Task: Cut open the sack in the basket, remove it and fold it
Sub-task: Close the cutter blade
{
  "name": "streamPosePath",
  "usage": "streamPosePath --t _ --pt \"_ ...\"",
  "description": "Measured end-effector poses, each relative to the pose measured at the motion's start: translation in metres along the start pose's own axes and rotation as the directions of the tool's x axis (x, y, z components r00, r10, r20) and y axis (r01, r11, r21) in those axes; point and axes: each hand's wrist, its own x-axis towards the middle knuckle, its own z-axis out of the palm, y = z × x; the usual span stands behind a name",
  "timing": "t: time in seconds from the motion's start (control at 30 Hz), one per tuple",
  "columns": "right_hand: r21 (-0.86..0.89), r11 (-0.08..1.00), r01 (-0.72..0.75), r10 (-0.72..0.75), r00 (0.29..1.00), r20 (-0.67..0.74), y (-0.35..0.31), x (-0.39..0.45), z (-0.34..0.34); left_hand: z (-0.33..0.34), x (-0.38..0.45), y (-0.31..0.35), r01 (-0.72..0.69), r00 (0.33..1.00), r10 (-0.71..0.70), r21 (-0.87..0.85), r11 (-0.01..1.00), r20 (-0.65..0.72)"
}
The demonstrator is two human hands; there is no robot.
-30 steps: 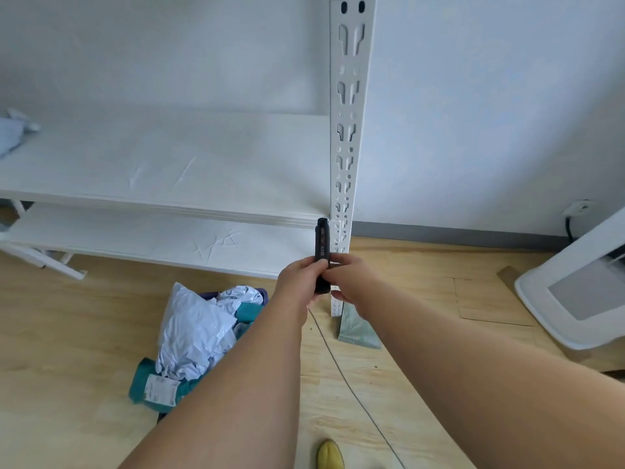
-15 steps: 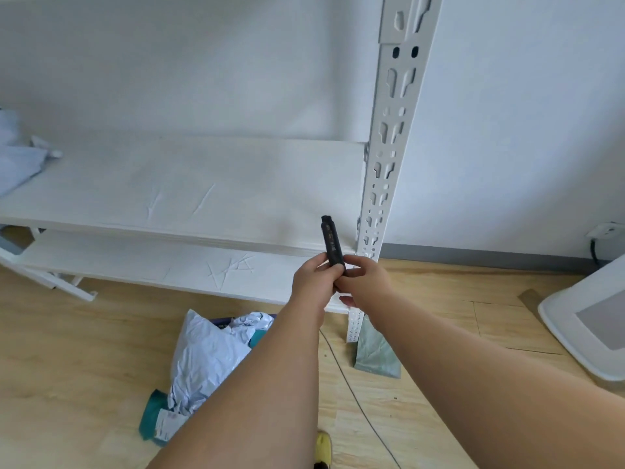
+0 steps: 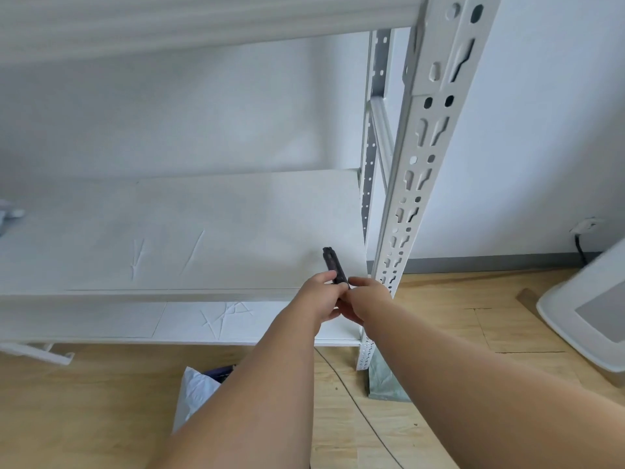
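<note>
A black utility knife (image 3: 333,264) points upward in front of the white shelf board (image 3: 176,231). My left hand (image 3: 319,294) and my right hand (image 3: 367,301) meet at its lower end, both gripping it. No blade is visible at its tip. On the floor below, a corner of the white sack (image 3: 196,390) shows beside my left forearm, with a dark edge of the basket (image 3: 221,372) behind it. My arm hides most of both.
A white slotted upright (image 3: 411,184) of the rack stands just right of my hands. A lower shelf (image 3: 209,321) sits under the board. A white appliance (image 3: 588,309) is at the right. A thin cable (image 3: 358,404) runs over the wooden floor (image 3: 84,407).
The view has tilted upward and moved closer to the rack. The sack and basket have slid down under my left arm. Both hands keep hold of the knife.
</note>
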Motion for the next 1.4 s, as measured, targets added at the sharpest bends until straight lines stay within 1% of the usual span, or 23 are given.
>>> streamPosePath --t 0.07,0.2,0.33,0.4,0.53,0.7,0.83,1.03,1.17,1.3,1.4 --pt "0.066 0.998 -0.022 0.023 1.0 -0.012 0.0 0.004 0.002 -0.001 0.005 0.002 0.002 1.0 -0.002 0.009 1.0 0.002" --pt "0.139 0.989 -0.056 0.064 0.997 -0.054 0.002 0.013 0.003 0.001 0.014 -0.001 0.033 0.999 -0.033 0.002 0.999 0.027" --pt "0.201 0.975 -0.098 0.11 0.993 -0.048 0.003 0.022 0.002 0.001 0.02 -0.006 0.052 0.998 -0.051 -0.038 0.998 0.042" --pt "0.214 0.971 -0.102 0.109 0.994 -0.024 0.004 0.025 0.002 0.0 0.022 -0.006 0.046 0.999 -0.045 -0.029 0.999 0.029" --pt "0.217 0.973 -0.084 0.075 0.996 0.047 0.005 0.029 0.005 -0.002 0.026 -0.005 0.043 0.998 -0.045 0.061 0.997 0.043" --pt "0.219 0.974 -0.049 0.024 0.993 0.117 0.007 0.037 0.004 0.001 0.032 -0.005 0.061 0.995 -0.065 0.045 0.997 0.073" --pt "0.182 0.983 -0.038 0.016 0.992 0.122 0.005 0.042 0.004 0.001 0.037 -0.005 0.071 0.995 -0.072 0.012 0.997 0.071" --pt "0.137 0.99 -0.037 0.022 0.994 0.111 0.0 0.053 0.007 -0.003 0.052 -0.004 0.013 1.0 -0.013 -0.014 1.0 0.021" --pt "0.097 0.995 -0.025 0.012 0.991 0.132 -0.005 0.053 0.009 -0.004 0.056 -0.002 -0.002 1.0 0.002 0.004 1.0 0.007" --pt "0.083 0.997 -0.009 0.004 0.998 0.063 -0.006 0.056 0.01 -0.005 0.059 -0.002 -0.036 0.997 0.039 0.035 0.999 -0.067" --pt "0.001 1.0 0.024 -0.024 0.995 0.097 -0.008 0.05 0.01 -0.005 0.057 0.0 -0.027 0.997 0.031 0.053 0.998 -0.07"
